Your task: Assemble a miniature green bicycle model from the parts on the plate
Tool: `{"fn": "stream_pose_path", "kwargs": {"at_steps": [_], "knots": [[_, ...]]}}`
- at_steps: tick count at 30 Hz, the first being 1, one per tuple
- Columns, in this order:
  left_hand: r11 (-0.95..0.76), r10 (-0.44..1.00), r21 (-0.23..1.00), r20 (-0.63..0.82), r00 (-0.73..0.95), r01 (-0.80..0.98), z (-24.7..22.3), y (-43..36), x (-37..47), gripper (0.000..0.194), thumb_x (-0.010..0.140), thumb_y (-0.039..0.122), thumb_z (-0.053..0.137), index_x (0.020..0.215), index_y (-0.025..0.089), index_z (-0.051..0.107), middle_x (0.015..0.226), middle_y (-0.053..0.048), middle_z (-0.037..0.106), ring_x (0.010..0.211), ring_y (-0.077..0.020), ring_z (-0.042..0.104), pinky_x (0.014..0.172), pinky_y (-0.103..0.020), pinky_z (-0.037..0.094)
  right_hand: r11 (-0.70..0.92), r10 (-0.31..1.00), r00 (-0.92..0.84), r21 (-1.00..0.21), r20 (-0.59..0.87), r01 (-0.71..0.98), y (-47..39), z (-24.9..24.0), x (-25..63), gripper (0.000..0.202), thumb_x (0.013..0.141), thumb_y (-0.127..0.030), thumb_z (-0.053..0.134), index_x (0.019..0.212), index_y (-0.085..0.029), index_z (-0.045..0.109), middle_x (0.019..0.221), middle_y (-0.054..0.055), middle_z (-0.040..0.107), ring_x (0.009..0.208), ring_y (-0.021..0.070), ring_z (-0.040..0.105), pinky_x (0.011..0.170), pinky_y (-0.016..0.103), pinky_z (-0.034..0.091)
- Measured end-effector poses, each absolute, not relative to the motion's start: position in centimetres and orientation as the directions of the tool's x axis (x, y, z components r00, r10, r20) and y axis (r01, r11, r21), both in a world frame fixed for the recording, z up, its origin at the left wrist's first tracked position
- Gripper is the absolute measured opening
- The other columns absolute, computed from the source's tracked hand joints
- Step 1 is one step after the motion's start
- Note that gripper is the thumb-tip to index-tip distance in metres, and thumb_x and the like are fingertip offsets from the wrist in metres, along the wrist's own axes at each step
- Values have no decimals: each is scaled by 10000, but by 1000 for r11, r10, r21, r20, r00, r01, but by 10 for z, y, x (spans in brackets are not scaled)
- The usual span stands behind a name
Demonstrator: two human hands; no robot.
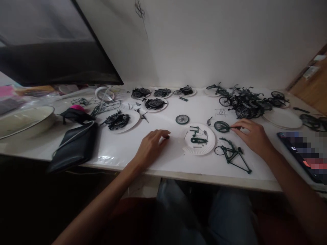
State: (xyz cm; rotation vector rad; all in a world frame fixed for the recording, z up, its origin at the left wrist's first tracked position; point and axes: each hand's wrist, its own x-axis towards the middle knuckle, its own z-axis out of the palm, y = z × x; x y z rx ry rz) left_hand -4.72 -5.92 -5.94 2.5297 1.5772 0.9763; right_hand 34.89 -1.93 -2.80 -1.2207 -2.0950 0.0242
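Note:
My right hand (251,135) pinches a dark part joined to, or touching, a miniature bicycle wheel (221,126) low over the white table. Below it lies a dark green miniature bicycle frame (232,154) with handlebars and saddle. My left hand (152,144) rests on the table with its fingers curled; a small dark thing (167,137) shows at the fingertips, too small to name. Between the hands stands a paper plate (188,148) bearing small green parts, among them a chain guard (199,140). A loose spoked wheel (182,119) lies just behind the plate.
Finished-looking miniature bicycles (245,102) are heaped at the back right. Plates with black parts (155,103) line the back and left. A phone (301,153) lies at the right edge. On the left are a black pouch (76,146), a basin (28,119) and a monitor (56,44).

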Motion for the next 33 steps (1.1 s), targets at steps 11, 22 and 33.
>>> {"fn": "stream_pose_path", "kwargs": {"at_steps": [11,22,33], "knots": [[-519,831,411,449,329,749,-50,-64,-43,183,998,190,480,1136,219,596,1137,-75,683,1018,-209,666,871,-358,541,574,755,-342,-312,559,757,-12,-37,357,133,924,-352,605,924,-250,690,978,50,730,916,281,697,836,438,550],[-555,809,423,474,347,716,-55,-60,-48,102,984,201,534,1062,191,598,1016,-62,650,858,-172,662,761,-309,531,598,729,-357,-289,584,747,-11,-38,358,109,938,-342,593,935,-268,672,989,55,725,921,295,695,845,466,541],[-591,729,266,581,363,762,-56,-59,-48,111,970,257,598,968,176,675,943,-60,697,867,-193,653,749,-321,530,564,759,-316,-333,570,755,-12,-36,358,160,914,-373,605,918,-250,708,985,55,733,915,278,696,850,440,539]]}}
